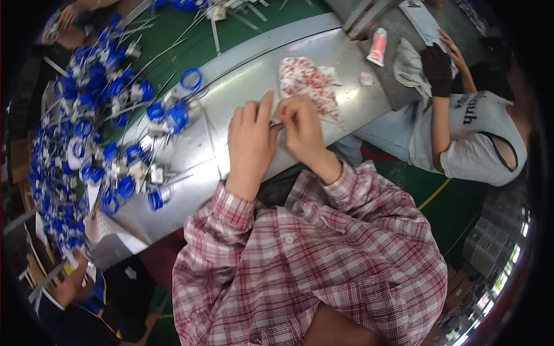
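My left hand (251, 141) is over the metal table (202, 135), its fingertips pointing away from me and its thumb side facing my other hand. Close beside it my right hand (304, 130) is closed, thumb and fingers pinched together. Between the two hands shows the end of a small dark thing, mostly covered by the fingers; its kind cannot be made out. Just beyond my right hand lies a patch of small red bits on white (306, 83), spread on the table.
Many blue rings with white fittings (95, 75) and thin metal strips are heaped at the left. A red-and-white packet (377, 47) and a grey cloth (408, 66) lie at the far right. A co-worker with a dark glove (437, 69) sits there; others are at the left edges.
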`<state>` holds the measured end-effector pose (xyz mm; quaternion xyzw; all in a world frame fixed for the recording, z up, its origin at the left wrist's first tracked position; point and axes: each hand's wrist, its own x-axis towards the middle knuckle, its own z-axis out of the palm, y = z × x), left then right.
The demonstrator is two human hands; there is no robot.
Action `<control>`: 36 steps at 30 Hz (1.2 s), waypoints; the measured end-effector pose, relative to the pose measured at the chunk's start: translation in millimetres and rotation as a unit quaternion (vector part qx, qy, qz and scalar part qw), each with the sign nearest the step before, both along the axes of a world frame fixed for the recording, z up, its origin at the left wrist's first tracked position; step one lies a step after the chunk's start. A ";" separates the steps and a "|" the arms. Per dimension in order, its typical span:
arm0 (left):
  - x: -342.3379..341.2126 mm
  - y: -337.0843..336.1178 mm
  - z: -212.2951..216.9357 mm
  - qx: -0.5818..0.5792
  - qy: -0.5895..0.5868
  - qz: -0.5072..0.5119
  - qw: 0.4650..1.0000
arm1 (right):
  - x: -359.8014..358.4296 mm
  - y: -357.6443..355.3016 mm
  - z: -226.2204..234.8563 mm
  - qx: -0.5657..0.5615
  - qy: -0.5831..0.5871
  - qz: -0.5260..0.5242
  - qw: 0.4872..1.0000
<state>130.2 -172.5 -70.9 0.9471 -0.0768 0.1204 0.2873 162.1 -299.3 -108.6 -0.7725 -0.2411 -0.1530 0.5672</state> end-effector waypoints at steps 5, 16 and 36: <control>-2.6 -4.9 1.3 0.028 0.010 0.023 0.999 | -6.5 4.6 1.9 -0.018 -0.037 -0.005 0.999; 5.4 -4.0 7.6 0.070 0.016 0.075 0.995 | 1.2 -67.5 27.0 0.152 0.049 -0.226 0.961; 51.5 346.9 173.8 0.363 -0.144 0.259 0.883 | 65.1 -109.4 -3.2 -0.114 0.013 -0.428 0.897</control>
